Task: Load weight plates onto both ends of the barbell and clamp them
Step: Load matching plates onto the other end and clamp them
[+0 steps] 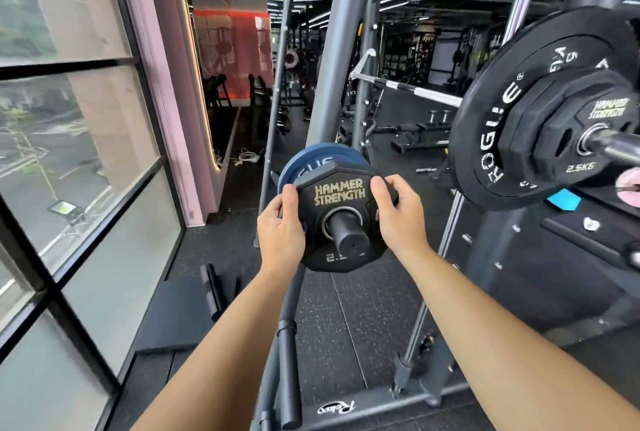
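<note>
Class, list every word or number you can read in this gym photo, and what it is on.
"HAMMER STRENGTH": near small plate; number half hidden.
"HAMMER STRENGTH", "2.5KG": far small plate.
"ROGUE": big black plate; other marks blurred.
"GUE": blue plate, partly covered.
"Relax": rack base, inverted.

Front plate (pixel 341 193) sits on peg (pixel 348 233) before rear plate (pixel 311 157); barbell (pixel 620 148) lies right.

One head-worn wide-angle view, facing forward and down, close to left hand (pixel 280 228), right hand (pixel 398 219), weight plate (pixel 341 192)
</note>
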